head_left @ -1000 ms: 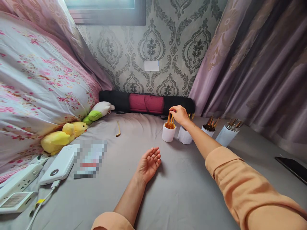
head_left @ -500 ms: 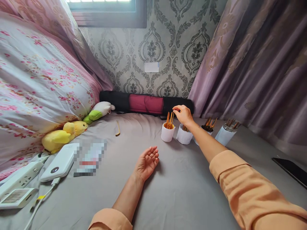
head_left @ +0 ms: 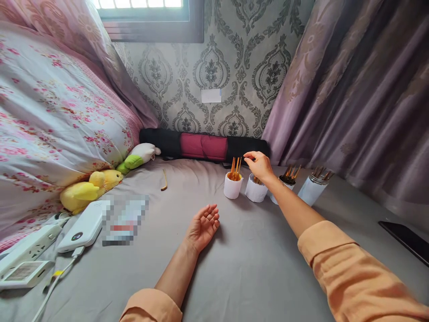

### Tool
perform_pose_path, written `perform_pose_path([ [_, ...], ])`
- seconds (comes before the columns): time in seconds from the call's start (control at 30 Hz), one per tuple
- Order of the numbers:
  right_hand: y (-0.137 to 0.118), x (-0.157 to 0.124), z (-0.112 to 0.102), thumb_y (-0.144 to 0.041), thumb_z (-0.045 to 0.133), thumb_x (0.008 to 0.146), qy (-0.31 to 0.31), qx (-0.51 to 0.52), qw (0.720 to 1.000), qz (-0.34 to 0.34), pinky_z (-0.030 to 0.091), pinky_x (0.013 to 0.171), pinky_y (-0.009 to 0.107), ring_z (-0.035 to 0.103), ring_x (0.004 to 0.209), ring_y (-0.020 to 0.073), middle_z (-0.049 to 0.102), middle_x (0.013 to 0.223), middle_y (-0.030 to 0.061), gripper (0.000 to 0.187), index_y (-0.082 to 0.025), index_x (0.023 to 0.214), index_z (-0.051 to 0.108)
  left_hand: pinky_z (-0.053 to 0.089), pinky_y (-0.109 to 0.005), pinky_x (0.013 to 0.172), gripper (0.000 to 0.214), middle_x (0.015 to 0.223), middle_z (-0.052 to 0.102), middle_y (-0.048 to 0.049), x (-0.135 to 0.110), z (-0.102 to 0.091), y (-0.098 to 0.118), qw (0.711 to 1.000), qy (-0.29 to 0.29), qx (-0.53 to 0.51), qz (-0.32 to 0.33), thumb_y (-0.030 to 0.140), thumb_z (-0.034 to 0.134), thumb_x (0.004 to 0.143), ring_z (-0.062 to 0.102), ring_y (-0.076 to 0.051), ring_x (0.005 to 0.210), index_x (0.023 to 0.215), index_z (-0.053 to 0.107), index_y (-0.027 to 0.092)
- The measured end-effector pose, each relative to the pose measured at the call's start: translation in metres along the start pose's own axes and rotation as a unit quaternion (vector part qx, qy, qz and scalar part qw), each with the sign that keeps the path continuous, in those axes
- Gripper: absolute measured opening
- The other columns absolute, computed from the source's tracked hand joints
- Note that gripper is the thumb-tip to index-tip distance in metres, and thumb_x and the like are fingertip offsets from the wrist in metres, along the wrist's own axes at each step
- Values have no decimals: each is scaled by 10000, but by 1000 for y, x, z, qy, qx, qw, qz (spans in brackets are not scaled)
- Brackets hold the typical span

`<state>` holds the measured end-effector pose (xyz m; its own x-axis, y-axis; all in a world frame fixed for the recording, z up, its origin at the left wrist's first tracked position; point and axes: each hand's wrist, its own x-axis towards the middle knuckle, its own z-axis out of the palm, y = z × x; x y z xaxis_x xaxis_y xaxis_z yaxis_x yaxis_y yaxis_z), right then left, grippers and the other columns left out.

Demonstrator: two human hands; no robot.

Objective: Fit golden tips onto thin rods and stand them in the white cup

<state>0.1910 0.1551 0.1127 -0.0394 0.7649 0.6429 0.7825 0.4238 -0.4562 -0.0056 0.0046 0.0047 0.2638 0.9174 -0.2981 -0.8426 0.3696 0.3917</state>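
Note:
My right hand (head_left: 259, 166) hovers above the second white cup (head_left: 256, 190), just right of the sticks in the first. Its thumb and index finger point left with a small gap between them, and no stick shows there. Several thin orange-brown sticks (head_left: 236, 167) stand in the first white cup (head_left: 232, 187). The second cup's sticks are partly hidden by my hand. My forearm covers part of a third cup (head_left: 276, 197) with dark-tipped sticks. My left hand (head_left: 203, 228) rests palm up on the grey sheet (head_left: 248, 264), fingers loosely curled and empty.
A taller tilted container (head_left: 311, 190) of sticks stands at the right, with a black phone (head_left: 405, 241) beyond. A golden pipe-shaped object (head_left: 164, 180) lies left of the cups. Plush toys (head_left: 89, 190), a white power bank (head_left: 85, 226) and a power strip (head_left: 31, 246) line the left.
My right hand has moved slightly right, away from the tops of the sticks in the first cup. My left hand stays in place.

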Motion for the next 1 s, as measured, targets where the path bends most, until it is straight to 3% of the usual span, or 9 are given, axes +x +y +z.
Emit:
perform_pose_path([
  [0.3, -5, -27, 5, -300, 512, 725, 0, 94, 995, 29, 463, 631, 269, 564, 633, 129, 631, 794, 25, 200, -201, 837, 644, 457, -193, 559, 207, 756, 599, -56, 2, -3, 0, 1000, -18, -13, 0, 204, 583, 730, 562, -87, 622, 899, 584, 85],
  [0.67, -32, -77, 18, -387, 512, 719, -69, 246, 961, 109, 448, 491, 229, 559, 555, 121, 646, 776, 47, 267, -178, 839, 628, 456, -191, 568, 207, 759, 601, -56, 3, -6, 0, 999, -30, -11, 2, 208, 586, 727, 565, -90, 633, 891, 592, 83],
  [1.0, -37, -133, 48, -441, 467, 737, -115, 274, 937, 181, 428, 493, 233, 585, 568, 143, 625, 688, 52, 342, -147, 825, 619, 459, -187, 555, 192, 750, 605, -56, 3, -5, 0, 1000, -23, -1, 10, 200, 576, 732, 566, -87, 629, 880, 603, 80],
])
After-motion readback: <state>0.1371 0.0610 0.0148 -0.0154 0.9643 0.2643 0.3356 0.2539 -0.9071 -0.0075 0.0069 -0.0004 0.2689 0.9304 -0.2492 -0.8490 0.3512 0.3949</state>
